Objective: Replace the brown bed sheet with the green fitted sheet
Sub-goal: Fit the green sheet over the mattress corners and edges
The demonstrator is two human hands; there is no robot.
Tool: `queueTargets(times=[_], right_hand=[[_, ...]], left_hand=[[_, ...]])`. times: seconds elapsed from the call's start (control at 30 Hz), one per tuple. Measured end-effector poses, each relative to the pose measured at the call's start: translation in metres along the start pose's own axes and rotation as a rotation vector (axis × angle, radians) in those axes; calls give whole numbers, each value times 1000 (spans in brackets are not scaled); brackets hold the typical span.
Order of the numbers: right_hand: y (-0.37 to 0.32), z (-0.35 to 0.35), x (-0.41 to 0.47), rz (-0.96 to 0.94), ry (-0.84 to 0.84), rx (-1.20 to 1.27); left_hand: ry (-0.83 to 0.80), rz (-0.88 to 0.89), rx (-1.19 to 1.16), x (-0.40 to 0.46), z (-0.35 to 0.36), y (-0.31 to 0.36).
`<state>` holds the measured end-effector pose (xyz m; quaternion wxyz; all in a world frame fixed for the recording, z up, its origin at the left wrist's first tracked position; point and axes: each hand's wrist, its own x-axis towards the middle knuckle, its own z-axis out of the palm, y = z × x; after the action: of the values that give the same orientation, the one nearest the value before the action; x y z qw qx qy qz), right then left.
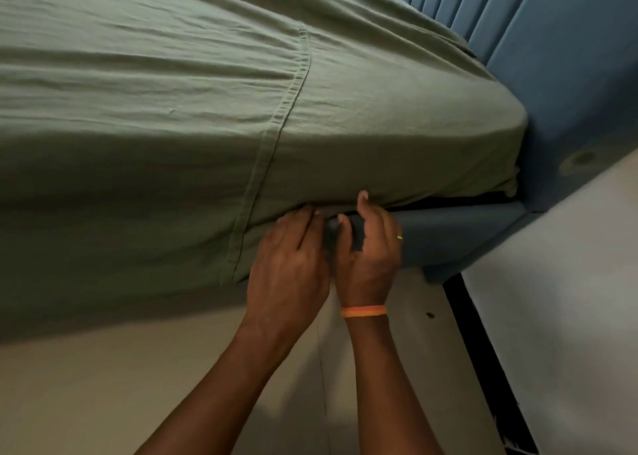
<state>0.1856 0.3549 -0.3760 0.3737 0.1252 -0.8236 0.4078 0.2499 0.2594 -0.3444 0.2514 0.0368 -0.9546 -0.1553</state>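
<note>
The green sheet (172, 109) lies wrinkled over the bed, wrapped round the corner by the blue padded headboard (569, 57). Its loose edge hangs down over the blue bed frame (459, 233). Both hands work at the lower edge: the left hand (286, 268) presses flat on the cloth, its grip open; the right hand (369, 247) is closed on the frame's rim. The floor (172, 385) below is pale.

Blue padded headboard (569, 57), blue bed frame (459, 237), pale floor (172, 385)

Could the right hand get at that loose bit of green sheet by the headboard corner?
Probably yes: the right hand is already at the green sheet hem, and nothing lies along the blue bed frame toward that corner.
</note>
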Motion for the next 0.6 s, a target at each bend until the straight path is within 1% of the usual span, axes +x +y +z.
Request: queueTargets(times=[0.07,0.17,0.23,0.33,0.47,0.53,0.6], right_hand=[[3,3,-7,-15,-4,-23],[-3,5,-15,-65,-46,-52],[-6,5,-1,-96,-80,-56],[-11,4,21,-109,-116,-129],[-12,8,2,-118,-160,-146],[-13,12,8,-104,-235,-148],[-20,19,27,-54,-339,-239]], left_hand=[[38,-65,58,-15,-8,-12],[-25,-64,121,-18,-15,-30],[-68,-52,90,-8,-19,-34],[-28,-65,-17,8,-23,-31],[1,13,-57,1,-24,-39],[-57,3,-39,2,-20,-40],[-178,-56,39,15,-16,-40]])
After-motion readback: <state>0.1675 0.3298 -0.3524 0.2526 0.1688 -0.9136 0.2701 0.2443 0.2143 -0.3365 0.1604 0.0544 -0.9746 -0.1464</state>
